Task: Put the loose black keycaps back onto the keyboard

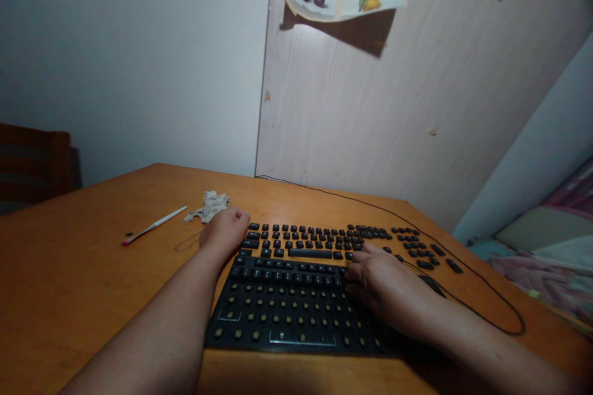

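A black keyboard lies on the table in front of me, its lower rows stripped to bare key posts and its upper rows still bearing caps. Beyond it, loose black keycaps are laid out in rows, with the long space bar cap nearest the keyboard. My left hand is curled closed by the left end of these rows; its fingertips are hidden. Over the keyboard's upper right part, my right hand has its fingers bent down and together. Whatever they grip is covered by the hand.
A crumpled pale cloth and a white, red-ended toothbrush-like stick lie at the left. A black cable loops along the right side. Behind the wooden table are a wall and a chair; bedding is at right.
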A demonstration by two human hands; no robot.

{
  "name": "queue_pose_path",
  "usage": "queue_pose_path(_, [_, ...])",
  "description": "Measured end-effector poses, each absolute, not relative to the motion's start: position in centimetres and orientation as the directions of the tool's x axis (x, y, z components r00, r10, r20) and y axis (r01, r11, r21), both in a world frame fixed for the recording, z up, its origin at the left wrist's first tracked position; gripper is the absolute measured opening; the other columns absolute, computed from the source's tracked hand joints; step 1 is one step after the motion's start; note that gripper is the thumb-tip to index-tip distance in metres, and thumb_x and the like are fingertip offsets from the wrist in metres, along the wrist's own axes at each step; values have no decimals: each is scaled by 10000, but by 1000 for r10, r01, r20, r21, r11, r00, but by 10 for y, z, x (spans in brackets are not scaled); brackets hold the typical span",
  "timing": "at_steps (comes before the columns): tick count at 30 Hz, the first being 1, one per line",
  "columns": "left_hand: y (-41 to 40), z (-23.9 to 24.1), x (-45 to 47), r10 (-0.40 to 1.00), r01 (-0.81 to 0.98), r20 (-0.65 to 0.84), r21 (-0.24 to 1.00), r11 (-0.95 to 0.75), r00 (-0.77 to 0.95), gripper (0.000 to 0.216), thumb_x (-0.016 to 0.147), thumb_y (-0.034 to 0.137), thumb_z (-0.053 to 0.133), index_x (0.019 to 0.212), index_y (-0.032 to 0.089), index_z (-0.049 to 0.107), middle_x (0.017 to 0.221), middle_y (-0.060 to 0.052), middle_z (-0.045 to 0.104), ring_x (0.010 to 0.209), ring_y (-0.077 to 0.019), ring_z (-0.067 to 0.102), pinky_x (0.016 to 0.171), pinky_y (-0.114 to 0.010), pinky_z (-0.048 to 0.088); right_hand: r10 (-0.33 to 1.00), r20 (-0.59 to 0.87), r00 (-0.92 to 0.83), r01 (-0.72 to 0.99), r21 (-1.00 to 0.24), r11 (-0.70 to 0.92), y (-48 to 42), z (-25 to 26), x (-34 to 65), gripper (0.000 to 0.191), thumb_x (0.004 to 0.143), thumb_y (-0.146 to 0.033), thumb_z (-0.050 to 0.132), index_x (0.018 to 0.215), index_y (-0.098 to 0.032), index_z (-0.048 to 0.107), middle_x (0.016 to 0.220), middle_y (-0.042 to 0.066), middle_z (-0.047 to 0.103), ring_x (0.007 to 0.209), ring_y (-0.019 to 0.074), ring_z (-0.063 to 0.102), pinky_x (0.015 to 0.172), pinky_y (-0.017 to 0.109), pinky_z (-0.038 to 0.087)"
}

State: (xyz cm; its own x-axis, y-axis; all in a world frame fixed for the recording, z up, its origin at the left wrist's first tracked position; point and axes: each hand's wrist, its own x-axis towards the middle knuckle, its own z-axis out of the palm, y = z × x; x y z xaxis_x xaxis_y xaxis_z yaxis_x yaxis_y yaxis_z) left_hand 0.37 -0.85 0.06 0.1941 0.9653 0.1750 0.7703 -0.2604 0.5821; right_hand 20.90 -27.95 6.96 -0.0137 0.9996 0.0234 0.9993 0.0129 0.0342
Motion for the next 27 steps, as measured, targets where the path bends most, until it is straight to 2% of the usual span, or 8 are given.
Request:
queue_pose_path(11, [-13, 4, 4, 965, 776, 177, 575, -260, 193, 321, 812, 506, 470, 783, 268, 684, 803, -18, 714, 726, -223, 613, 564, -282, 326, 1000, -25, 18, 998, 65, -17, -272, 75, 203, 191, 877, -214, 576, 724, -171, 681, 850, 82, 674, 858, 219, 536, 838, 345, 412])
queue_pose_path(17, [-15, 7, 4, 960, 778, 185, 562, -280, 212, 319, 814, 489, 463, 751, 258, 673, 798, -28, 705, 713, -221, 606, 551, -290, 317, 1000, 28, -7, 997, 77, 5, -269, 60, 212, 195, 861, -210, 574, 692, -179, 668, 815, 67, 665, 808, 204, 525, 816, 339, 407])
queue_pose_path(22, [-15, 7, 4, 964, 779, 178, 569, -264, 197, 323, 814, 505, 466, 736, 263, 665, 776, -17, 702, 707, -224, 606, 556, -291, 325, 996, 58, -66, 992, 115, 59, -269, 50, 217, 196, 871, -173, 538, 731, -179, 675, 822, 67, 667, 789, 199, 529, 867, 366, 390])
queue_pose_path(27, [-12, 4, 4, 960, 767, 186, 577, -280, 210, 325, 810, 507, 474, 764, 258, 678, 797, -27, 710, 729, -225, 614, 567, -288, 334, 999, 31, -27, 995, 92, 25, -278, 64, 211, 252, 915, -209, 508, 740, -180, 688, 818, 80, 653, 794, 208, 530, 797, 356, 391])
